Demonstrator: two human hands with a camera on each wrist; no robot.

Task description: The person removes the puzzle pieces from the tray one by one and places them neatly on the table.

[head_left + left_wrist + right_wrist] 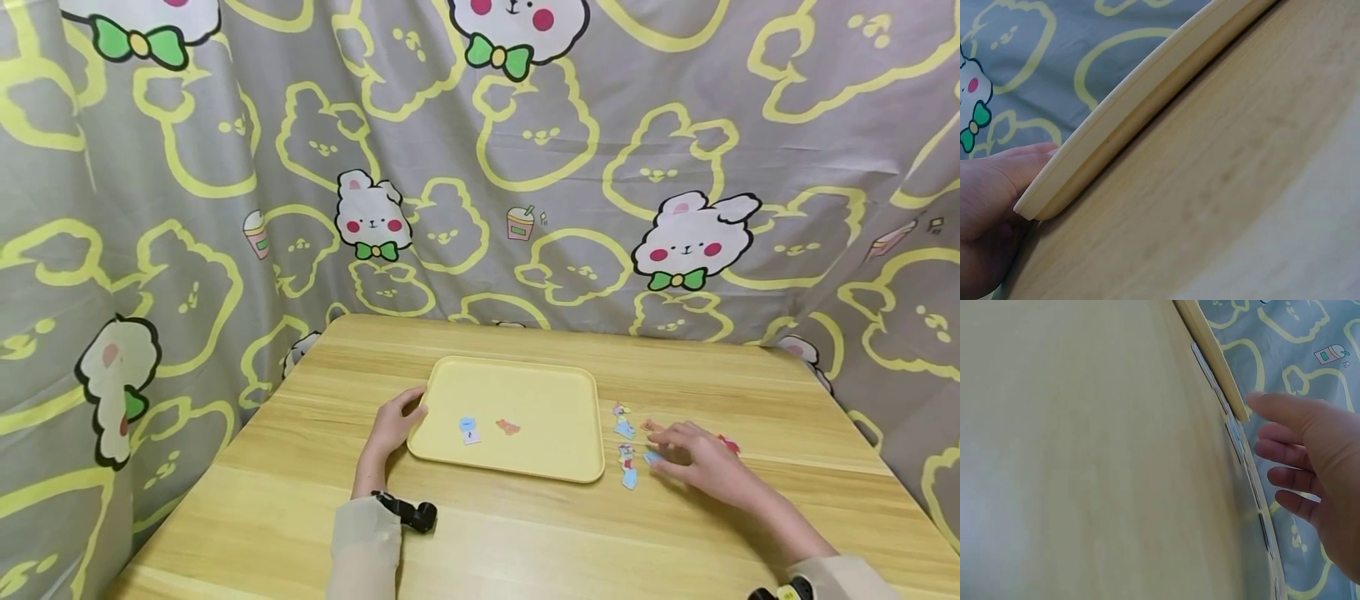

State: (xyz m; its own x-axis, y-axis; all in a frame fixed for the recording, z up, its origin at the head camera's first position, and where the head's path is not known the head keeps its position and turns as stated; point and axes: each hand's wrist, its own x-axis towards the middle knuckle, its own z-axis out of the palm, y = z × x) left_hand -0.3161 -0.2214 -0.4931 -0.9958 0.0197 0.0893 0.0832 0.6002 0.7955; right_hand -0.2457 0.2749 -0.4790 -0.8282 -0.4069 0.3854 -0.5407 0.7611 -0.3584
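Note:
A yellow tray (517, 392) lies on the table, its left edge held by my left hand (393, 425). The left wrist view also shows that hand (997, 194) at the tray's rim (1104, 125), its fingertips partly hidden. Two small flat cutouts sit on the tray: a blue-and-white piece (469, 435) and an orange-red piece (507, 427). Right of the tray, my right hand (705, 467) hovers, fingers loosely bent and nothing between them, over several flat cutouts. Among them are a blue one (652, 457), an orange one (649, 426) and a multicoloured one (628, 477).
A red piece (729, 445) shows just beyond my right hand, partly covered. Another multicoloured cutout (624, 427) lies by the tray's right edge. The wooden table (525, 533) ends at a grey curtain (465, 150) printed with rabbits, hanging behind and at both sides.

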